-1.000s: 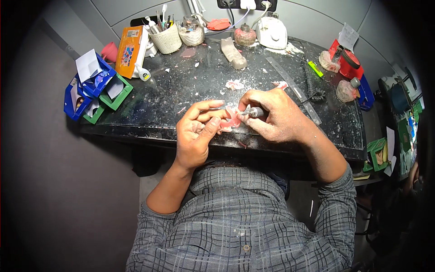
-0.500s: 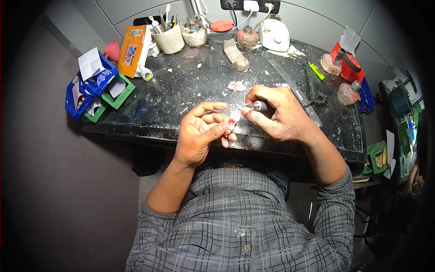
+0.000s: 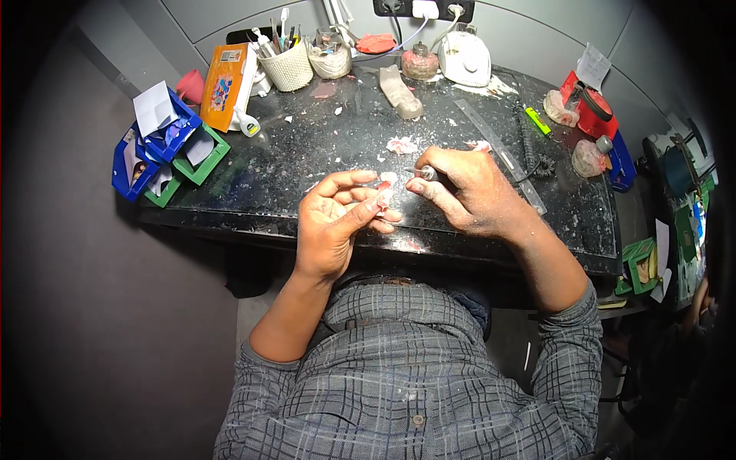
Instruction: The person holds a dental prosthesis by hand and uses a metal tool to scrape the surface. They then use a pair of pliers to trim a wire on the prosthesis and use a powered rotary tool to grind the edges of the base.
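Observation:
My left hand (image 3: 330, 222) pinches a small white and red piece (image 3: 386, 187), perhaps a dental model part, between thumb and fingers over the near edge of the bench. Its exact kind is too small to make out. In my right hand (image 3: 477, 192) is a slim metal rotary handpiece (image 3: 428, 173), gripped like a pen with its tip pointing left toward the piece. A narrow gap separates tip and piece. Dust coats my right hand. Beyond the hands, a white and pink scrap (image 3: 402, 146) lies on the dusty black bench (image 3: 337, 153).
Right of my hands lie a metal ruler (image 3: 494, 146), a coiled dark cord (image 3: 530, 149) and a green marker (image 3: 537, 121). Farther back are a pale elongated block (image 3: 400, 93) and a white device (image 3: 464, 61). Blue and green trays (image 3: 201, 170) stack at left, near an orange box (image 3: 228, 88).
The white and red piece has shifted slightly up and left and turned in my left fingers. My right hand has moved a little left with the handpiece.

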The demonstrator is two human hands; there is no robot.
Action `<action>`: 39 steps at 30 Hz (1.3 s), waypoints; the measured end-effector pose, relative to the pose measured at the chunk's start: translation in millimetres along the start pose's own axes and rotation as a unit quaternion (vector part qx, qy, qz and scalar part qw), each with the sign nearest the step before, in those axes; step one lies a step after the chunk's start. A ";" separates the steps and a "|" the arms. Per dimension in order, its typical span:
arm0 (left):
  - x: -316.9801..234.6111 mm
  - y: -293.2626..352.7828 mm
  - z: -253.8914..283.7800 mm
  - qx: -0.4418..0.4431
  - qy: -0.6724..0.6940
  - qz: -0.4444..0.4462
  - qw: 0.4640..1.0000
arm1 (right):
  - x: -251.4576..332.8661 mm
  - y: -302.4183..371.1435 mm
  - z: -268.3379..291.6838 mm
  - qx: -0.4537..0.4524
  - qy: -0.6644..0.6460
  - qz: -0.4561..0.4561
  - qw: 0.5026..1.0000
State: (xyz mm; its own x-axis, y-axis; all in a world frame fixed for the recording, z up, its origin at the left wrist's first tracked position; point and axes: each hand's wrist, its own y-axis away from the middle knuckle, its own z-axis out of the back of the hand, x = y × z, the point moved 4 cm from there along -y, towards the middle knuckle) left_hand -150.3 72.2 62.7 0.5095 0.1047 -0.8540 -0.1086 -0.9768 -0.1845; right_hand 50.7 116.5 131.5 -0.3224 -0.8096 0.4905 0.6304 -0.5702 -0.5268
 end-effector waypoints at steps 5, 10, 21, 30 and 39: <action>-0.7 1.0 -1.3 -0.014 -0.001 -0.023 1.000 | 4.0 1.0 -2.3 0.007 0.035 -0.006 0.999; -3.2 3.3 -5.9 -0.011 -0.010 -0.043 0.999 | 9.0 1.6 -6.4 -0.005 0.067 0.020 0.998; -10.4 8.5 -15.6 -0.019 -0.102 -0.145 0.984 | 18.4 -0.1 -2.3 0.029 0.069 -0.026 0.997; -5.6 11.1 -20.4 -0.040 -0.127 -0.146 0.980 | 17.5 2.3 -11.6 0.010 0.039 0.009 0.999; -22.3 15.7 -20.0 0.025 -0.259 -0.178 0.949 | 8.1 3.1 -1.8 -0.023 -0.039 0.014 0.999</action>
State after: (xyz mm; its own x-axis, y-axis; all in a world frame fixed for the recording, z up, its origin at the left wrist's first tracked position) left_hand -146.3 50.8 88.5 0.0347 0.5177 -0.8548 -0.0554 -0.8531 -0.5189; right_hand 48.8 107.8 132.6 -0.2488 -0.8126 0.5271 0.6045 -0.5554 -0.5710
